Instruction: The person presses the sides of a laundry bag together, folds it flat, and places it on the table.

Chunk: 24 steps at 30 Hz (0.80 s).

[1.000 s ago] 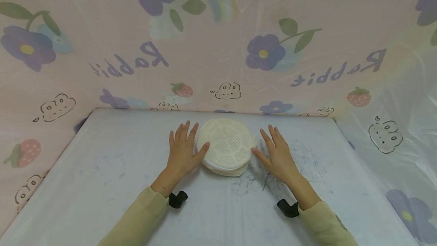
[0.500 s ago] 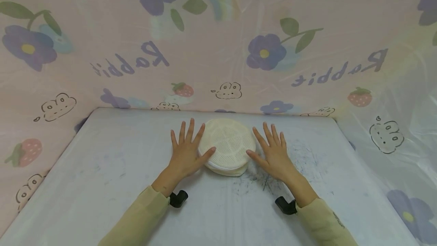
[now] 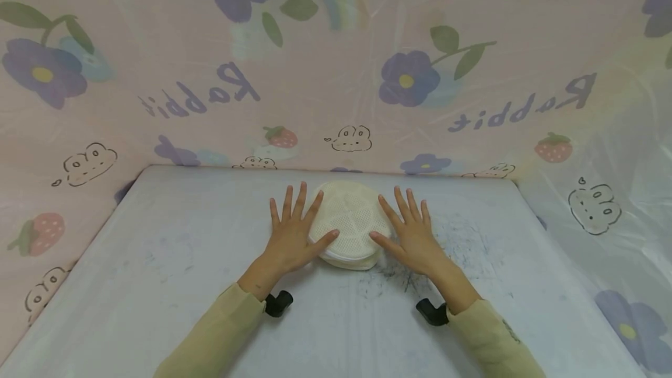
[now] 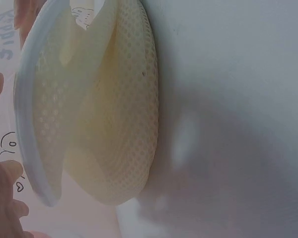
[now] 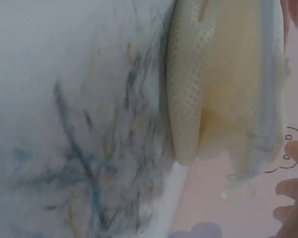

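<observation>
A round cream mesh bag (image 3: 350, 214), which looks like a laundry wash bag, stands partly collapsed in the middle of the table. Its pale rim (image 4: 24, 109) and slack, folded side show in the left wrist view. My left hand (image 3: 290, 244) has its fingers spread at the bag's left edge, the thumb over the top. At the right edge my right hand (image 3: 416, 242) is likewise spread, its thumb tip over the mesh. Whether either hand touches the bag I cannot tell. The right wrist view shows the bag's sagging mesh side (image 5: 186, 84) and a zip-like band (image 5: 268, 74).
The white table (image 3: 199, 238) carries dark scribble marks (image 5: 114, 148) right of the bag. A pink printed plastic sheet (image 3: 325, 86) rises behind and at both sides. Black wrist mounts (image 3: 278, 304) stick out inward from both sleeves.
Both hands have moved inward toward each other, so that the thumbs now lie over the bag's top in the head view. The bag stays almost where it was.
</observation>
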{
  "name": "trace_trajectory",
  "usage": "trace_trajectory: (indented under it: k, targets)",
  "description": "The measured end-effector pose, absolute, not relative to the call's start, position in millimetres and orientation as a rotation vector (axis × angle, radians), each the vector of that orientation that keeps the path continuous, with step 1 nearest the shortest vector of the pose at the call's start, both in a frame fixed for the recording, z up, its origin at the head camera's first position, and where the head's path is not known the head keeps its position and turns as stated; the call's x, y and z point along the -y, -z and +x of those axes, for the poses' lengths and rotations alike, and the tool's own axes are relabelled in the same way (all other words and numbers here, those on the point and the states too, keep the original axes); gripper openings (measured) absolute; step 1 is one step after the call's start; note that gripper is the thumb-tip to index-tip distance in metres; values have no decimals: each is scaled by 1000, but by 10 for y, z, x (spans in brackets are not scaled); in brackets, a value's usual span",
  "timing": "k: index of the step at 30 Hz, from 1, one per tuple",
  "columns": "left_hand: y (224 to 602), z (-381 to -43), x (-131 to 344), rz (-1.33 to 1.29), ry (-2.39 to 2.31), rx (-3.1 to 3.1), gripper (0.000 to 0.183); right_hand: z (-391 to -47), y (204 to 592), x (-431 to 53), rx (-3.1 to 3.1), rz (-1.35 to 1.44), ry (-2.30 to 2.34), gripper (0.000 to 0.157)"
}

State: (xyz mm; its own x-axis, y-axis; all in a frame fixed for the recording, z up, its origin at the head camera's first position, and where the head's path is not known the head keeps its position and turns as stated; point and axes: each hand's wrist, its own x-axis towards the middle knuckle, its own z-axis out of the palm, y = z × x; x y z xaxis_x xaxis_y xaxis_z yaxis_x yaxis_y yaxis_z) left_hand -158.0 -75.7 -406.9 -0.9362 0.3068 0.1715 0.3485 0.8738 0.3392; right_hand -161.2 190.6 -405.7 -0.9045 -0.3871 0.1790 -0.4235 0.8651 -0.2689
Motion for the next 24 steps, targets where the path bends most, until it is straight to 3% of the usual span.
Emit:
trace_trajectory:
  k: [24]
  targets:
    - [4088, -1588, 615, -600, 479, 2985, 84, -1682, 4129, -1683, 2927, 704, -488, 75]
